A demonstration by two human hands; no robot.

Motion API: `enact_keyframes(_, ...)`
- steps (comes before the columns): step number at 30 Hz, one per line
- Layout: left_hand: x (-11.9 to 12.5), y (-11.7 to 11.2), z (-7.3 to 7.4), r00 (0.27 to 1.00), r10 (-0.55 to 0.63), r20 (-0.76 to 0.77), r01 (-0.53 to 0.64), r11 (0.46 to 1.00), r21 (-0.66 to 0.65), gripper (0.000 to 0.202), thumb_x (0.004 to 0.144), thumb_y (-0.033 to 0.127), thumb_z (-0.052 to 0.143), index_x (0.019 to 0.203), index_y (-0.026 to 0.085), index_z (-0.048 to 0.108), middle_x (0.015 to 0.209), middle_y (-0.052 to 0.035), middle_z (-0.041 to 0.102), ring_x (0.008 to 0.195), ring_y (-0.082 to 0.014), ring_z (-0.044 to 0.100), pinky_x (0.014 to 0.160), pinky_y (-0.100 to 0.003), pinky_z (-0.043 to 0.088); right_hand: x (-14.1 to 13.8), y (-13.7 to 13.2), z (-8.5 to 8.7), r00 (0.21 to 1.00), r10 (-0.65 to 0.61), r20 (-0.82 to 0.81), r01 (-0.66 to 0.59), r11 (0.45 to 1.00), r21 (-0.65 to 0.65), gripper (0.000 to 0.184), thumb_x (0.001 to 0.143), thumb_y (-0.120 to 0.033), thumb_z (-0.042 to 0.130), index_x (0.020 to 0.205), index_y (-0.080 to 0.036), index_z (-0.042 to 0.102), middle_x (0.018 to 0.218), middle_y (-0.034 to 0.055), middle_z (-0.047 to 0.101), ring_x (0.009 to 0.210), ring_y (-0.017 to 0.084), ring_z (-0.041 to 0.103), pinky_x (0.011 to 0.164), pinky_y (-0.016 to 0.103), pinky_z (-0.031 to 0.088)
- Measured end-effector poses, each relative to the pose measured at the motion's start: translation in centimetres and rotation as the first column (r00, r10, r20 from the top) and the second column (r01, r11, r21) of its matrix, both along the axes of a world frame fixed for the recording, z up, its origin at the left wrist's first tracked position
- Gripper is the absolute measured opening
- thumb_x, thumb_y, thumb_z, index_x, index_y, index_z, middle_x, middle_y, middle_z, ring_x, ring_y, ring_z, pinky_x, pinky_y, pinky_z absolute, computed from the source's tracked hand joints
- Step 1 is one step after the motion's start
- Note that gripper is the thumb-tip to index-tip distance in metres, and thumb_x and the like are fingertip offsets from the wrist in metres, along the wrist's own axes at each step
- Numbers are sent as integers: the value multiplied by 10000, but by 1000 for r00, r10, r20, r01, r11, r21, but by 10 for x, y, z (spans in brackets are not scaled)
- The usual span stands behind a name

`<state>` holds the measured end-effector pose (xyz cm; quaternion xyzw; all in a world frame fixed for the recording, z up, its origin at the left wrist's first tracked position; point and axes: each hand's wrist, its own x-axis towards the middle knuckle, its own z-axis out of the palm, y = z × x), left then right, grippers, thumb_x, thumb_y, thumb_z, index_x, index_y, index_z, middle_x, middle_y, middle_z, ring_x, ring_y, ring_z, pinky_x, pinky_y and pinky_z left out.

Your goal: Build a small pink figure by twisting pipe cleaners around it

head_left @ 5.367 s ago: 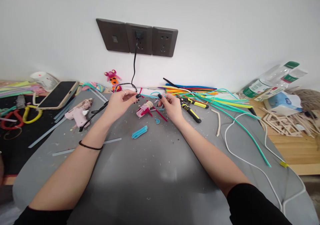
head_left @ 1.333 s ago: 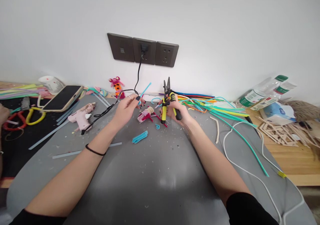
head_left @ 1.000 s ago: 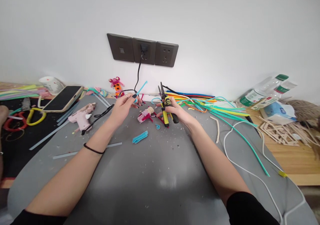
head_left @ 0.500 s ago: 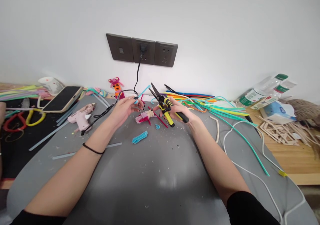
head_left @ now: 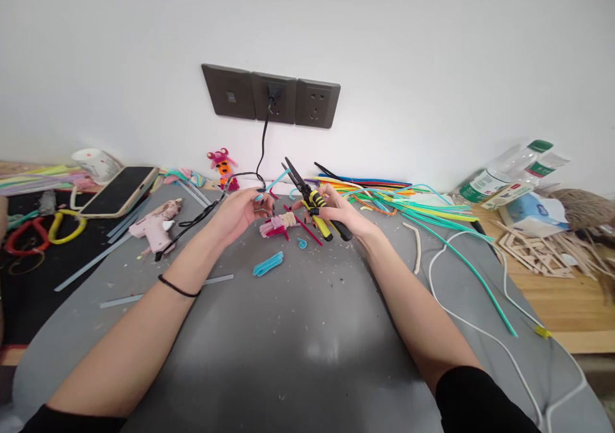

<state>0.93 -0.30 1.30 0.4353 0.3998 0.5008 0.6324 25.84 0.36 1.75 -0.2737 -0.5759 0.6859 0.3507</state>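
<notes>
My left hand (head_left: 244, 214) pinches a short light-blue pipe cleaner (head_left: 277, 180), whose free end points up and right towards the plier tips. Wrapped in my right hand (head_left: 342, 214) are black-and-yellow long-nose pliers (head_left: 314, 197), their jaws slightly apart and pointing up and left. Below and between the hands lies a pink and beige pipe-cleaner bundle (head_left: 277, 225) with dark-red stems. A folded light-blue pipe-cleaner bundle (head_left: 268, 264) rests on the grey table (head_left: 269, 356), and a small blue coil (head_left: 302, 243) lies to its right.
A pink glue gun (head_left: 152, 228) and a phone (head_left: 119, 191) lie at the left. Several coloured pipe cleaners (head_left: 432, 210) spread along the back right, near a white cable (head_left: 435, 292). An orange-pink figure (head_left: 223, 168) stands by the wall. Plastic bottles (head_left: 500, 173) lean at far right.
The plier jaws have come closer together as my right hand's fingers closed on the handles. The blue pipe cleaner's tip has dipped slightly, and my left hand has barely moved.
</notes>
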Motion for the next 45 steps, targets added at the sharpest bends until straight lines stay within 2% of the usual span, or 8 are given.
enact_keyframes(16, 0, 0, 1, 1000, -2, -14, 2, 1000, -25, 146, 723, 249, 606, 611, 198, 527, 715, -47, 613, 691, -174, 566, 645, -292, 485, -4, 2, -3, 990, -87, 114, 80, 995, 63, 427, 718, -252, 730, 877, -271, 334, 1049, -2, 740, 700, 131, 603, 684, 295, 474)
enact_keyframes(26, -1, 1, 0, 1000, 12, 5, -12, 1000, -25, 161, 720, 235, 600, 590, 195, 514, 711, -43, 611, 672, -158, 559, 638, -280, 488, -3, 10, -17, 975, -127, 183, 100, 983, 151, 400, 700, -247, 715, 881, -268, 359, 1058, 7, 753, 743, 130, 580, 628, 265, 446)
enact_keyframes(31, -1, 2, -2, 1000, 10, 12, -9, 999, -30, 151, 727, 238, 601, 603, 193, 526, 719, -45, 617, 680, -163, 569, 639, -286, 493, -10, 9, -15, 914, -361, 182, 345, 931, 118, 351, 693, -251, 623, 876, -277, 324, 801, -47, 712, 534, 112, 477, 539, 276, 404)
enact_keyframes(33, -1, 2, -2, 1000, 16, 21, -16, 999, -36, 157, 733, 246, 611, 605, 190, 540, 719, -46, 624, 681, -161, 575, 641, -284, 498, -7, 9, -10, 937, -303, 174, 281, 949, 141, 379, 694, -253, 643, 901, -280, 326, 837, -32, 716, 611, 145, 548, 600, 307, 444)
enact_keyframes(35, -1, 2, -2, 999, 30, 28, -29, 999, -42, 159, 734, 260, 636, 614, 182, 567, 719, -46, 634, 680, -157, 584, 640, -278, 502, 0, 9, -3, 922, -339, 186, 289, 924, 251, 375, 696, -229, 632, 886, -279, 313, 896, -20, 711, 709, 159, 563, 652, 310, 440)
enact_keyframes(38, -2, 3, -2, 998, 50, 39, -48, 998, -40, 142, 709, 275, 696, 650, 166, 626, 724, -43, 649, 672, -151, 596, 629, -271, 506, 14, 11, 7, 839, -431, 331, 273, 861, 428, 357, 686, -201, 602, 858, -275, 297, 886, -10, 646, 749, 172, 519, 653, 307, 395)
enact_keyframes(40, -2, 3, -3, 997, 70, 44, -68, 997, -37, 160, 689, 287, 742, 662, 162, 645, 727, -40, 654, 667, -151, 602, 624, -271, 508, 24, 12, 12, 683, -508, 525, 187, 816, 546, 351, 678, -196, 629, 860, -269, 339, 816, -14, 562, 690, 175, 460, 630, 317, 352)
enact_keyframes(45, -2, 4, -9, 997, 73, -13, -73, 997, 2, 281, 655, 378, 865, 730, 163, 700, 757, -49, 681, 704, -161, 617, 652, -278, 508, 51, 16, 16, 386, -518, 763, -31, 820, 572, 399, 671, -208, 710, 879, -258, 373, 853, 44, 574, 753, 246, 516, 680, 364, 396)
